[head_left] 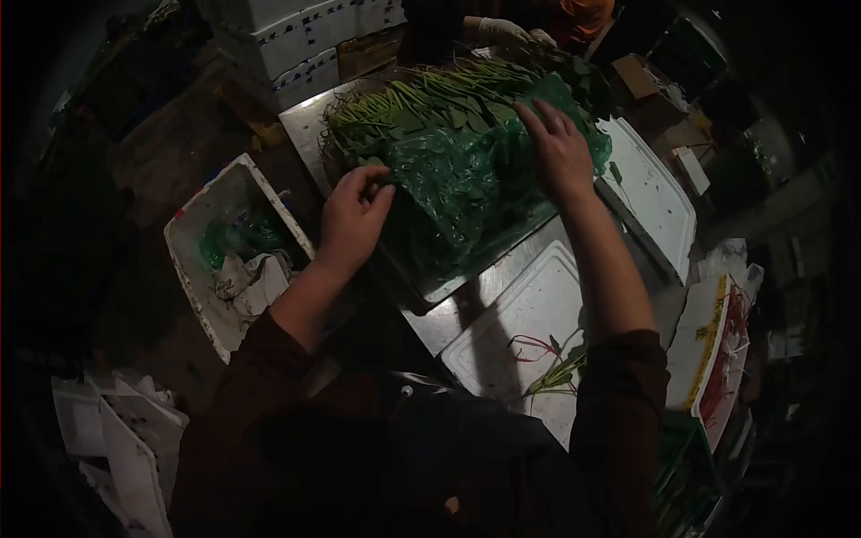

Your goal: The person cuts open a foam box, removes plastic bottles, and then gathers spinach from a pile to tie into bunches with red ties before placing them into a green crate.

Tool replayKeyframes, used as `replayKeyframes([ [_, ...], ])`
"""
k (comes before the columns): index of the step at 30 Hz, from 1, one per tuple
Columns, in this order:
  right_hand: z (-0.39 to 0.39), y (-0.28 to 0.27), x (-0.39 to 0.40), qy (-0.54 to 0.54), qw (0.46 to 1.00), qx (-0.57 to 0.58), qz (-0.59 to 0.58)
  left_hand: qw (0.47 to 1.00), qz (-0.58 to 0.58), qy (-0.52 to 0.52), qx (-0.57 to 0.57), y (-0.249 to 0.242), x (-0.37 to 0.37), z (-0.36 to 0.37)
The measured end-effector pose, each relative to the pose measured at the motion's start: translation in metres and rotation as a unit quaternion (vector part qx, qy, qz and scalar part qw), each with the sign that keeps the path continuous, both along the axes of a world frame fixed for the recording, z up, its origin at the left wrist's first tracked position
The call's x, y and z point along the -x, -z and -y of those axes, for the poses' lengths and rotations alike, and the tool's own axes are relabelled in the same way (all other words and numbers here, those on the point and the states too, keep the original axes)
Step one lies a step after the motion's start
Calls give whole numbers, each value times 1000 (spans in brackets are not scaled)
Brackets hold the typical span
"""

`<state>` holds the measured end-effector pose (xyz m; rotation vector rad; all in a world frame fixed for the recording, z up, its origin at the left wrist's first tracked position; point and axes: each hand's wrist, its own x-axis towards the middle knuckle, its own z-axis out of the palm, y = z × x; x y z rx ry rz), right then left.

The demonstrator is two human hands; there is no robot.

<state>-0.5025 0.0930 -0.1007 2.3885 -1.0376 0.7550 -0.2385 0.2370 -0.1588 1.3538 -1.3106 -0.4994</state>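
A heap of long-stemmed green leaves lies on a metal table, partly under a sheet of green plastic film. My left hand pinches the film's left edge near the leaves. My right hand lies flat on the film's upper right part, fingers spread and pressing down. The stems under the film are hidden.
A white foam box with green plastic and paper scraps stands on the floor at left. White foam lids lie near me, one with loose stems. Another person's gloved hand reaches in at the table's far side. Stacked boxes stand behind.
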Motion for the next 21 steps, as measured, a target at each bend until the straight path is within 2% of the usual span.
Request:
replayKeyframes([
  [2,32,-5,-9,43,992,80,-90,999,39,-12,22,-2,-6,2],
  [4,40,-15,-8,15,990,98,-104,981,104,-43,158,1,-9,1],
  [6,38,-30,-2,-11,986,115,-119,981,80,-3,176,-2,-10,-6],
  [8,22,-42,10,-38,999,-4,-35,979,53,35,194,-5,-9,-16],
  [10,6,-41,25,-42,998,-43,-19,941,123,190,253,-4,-7,-29],
  [11,-3,-41,30,-44,996,-77,5,942,120,190,251,0,-2,-34],
  [13,-28,-43,27,-54,991,-122,-4,903,157,367,159,9,14,-42],
  [14,-38,-40,26,-67,984,-164,-8,903,157,369,153,16,20,-45],
  [16,-52,-22,38,-74,978,-192,-22,844,248,476,2,33,27,-49],
  [17,-58,-5,49,-59,964,-256,-39,843,247,477,-3,41,28,-50],
  [19,-71,34,74,-2,920,-383,-87,831,198,503,-130,59,25,-54],
  [21,-77,85,107,52,860,-496,-107,819,159,523,-176,75,14,-55],
])
